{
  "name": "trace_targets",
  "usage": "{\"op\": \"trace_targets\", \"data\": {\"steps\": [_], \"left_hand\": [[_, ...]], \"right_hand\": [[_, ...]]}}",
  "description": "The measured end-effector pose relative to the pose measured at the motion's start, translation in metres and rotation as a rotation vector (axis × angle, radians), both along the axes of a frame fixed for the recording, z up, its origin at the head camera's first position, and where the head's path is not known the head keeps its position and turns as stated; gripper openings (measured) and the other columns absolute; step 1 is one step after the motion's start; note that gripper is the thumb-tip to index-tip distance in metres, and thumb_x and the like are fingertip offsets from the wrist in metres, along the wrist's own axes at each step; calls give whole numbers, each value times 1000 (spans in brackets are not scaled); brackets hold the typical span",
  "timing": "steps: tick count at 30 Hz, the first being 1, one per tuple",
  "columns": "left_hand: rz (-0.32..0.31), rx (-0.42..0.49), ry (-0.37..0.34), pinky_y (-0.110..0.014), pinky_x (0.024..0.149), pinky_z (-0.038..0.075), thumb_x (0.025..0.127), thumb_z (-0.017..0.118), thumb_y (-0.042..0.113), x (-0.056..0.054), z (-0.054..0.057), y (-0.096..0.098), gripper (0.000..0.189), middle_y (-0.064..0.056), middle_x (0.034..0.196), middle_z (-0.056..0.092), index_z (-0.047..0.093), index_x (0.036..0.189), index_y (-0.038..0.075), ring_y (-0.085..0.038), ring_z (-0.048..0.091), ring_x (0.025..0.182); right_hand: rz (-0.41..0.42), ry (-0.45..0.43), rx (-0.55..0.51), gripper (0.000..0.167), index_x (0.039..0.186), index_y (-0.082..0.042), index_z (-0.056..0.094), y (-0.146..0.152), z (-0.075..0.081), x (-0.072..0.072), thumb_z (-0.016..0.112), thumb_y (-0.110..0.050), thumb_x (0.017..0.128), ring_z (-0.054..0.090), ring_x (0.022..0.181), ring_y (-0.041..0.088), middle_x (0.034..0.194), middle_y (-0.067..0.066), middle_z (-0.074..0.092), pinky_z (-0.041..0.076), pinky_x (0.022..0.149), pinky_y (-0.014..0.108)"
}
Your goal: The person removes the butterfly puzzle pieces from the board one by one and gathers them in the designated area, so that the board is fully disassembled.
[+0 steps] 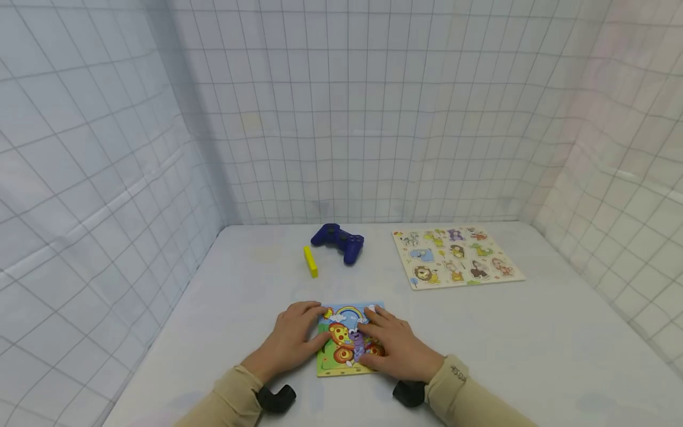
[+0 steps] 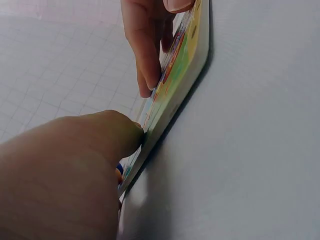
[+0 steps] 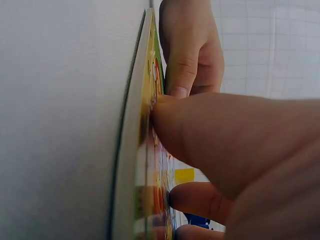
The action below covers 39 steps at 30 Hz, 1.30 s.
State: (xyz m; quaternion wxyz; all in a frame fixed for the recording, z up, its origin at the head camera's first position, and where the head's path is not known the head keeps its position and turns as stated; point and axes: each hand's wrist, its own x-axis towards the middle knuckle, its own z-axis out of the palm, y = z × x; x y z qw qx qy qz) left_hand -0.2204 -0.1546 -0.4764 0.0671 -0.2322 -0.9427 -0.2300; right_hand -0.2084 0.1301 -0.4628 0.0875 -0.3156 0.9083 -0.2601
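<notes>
A small, brightly coloured picture puzzle board [image 1: 327, 356] with a butterfly and a rainbow lies flat on the white table in the head view. My left hand [image 1: 292, 337] rests on its left side, the thumb [image 2: 127, 132] touching the picture near the edge in the left wrist view. From the right, my right hand [image 1: 401, 347] spreads over the picture, covering part of it. In the right wrist view the right thumb [image 3: 167, 112] presses on the board's face close to its front edge, and the fingertips [image 3: 192, 197] touch it farther along.
Beyond the board lie a yellow block [image 1: 310, 261] and a dark blue game controller [image 1: 349, 246]. At the back right, a larger wooden puzzle board [image 1: 464, 270] shows several animals. White gridded sheets [image 1: 363, 118] wall in the back and both sides of the table.
</notes>
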Motion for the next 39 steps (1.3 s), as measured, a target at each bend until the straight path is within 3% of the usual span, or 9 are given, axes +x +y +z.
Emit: {"op": "trace_targets", "data": {"steps": [11,17,22,39], "left_hand": [[84,-11,120,-54,96,48,94,74,41,-10,-3,9,31,-4,126,67,68,115,19,-31,58,124],[142,64,73,-55,96,46,91,79,42,-16,-8,10,30,-3,122,67,68,109,21,-31,58,123],[114,130,44,-57,97,45,91,79,40,-16,-6,11,31,-5,122,67,66,110,19,-33,57,123],[92,165,46,-57,96,44,91,80,34,-16,-7,11,32,-4,122,65,64,114,16,-32,57,124]], "right_hand": [[-29,59,7,62,147,-18,58,-3,-1,0,63,-56,98,25,155,37,165,11,37,26,114,68],[-27,52,-1,61,147,-19,58,-4,-1,1,65,-54,98,25,155,38,165,11,36,27,113,68],[-30,60,11,61,148,-19,57,-3,-1,2,64,-53,98,25,155,36,165,10,36,26,113,67],[-28,50,14,61,150,-20,55,-3,1,2,64,-52,99,24,156,37,166,11,35,26,112,68]]}}
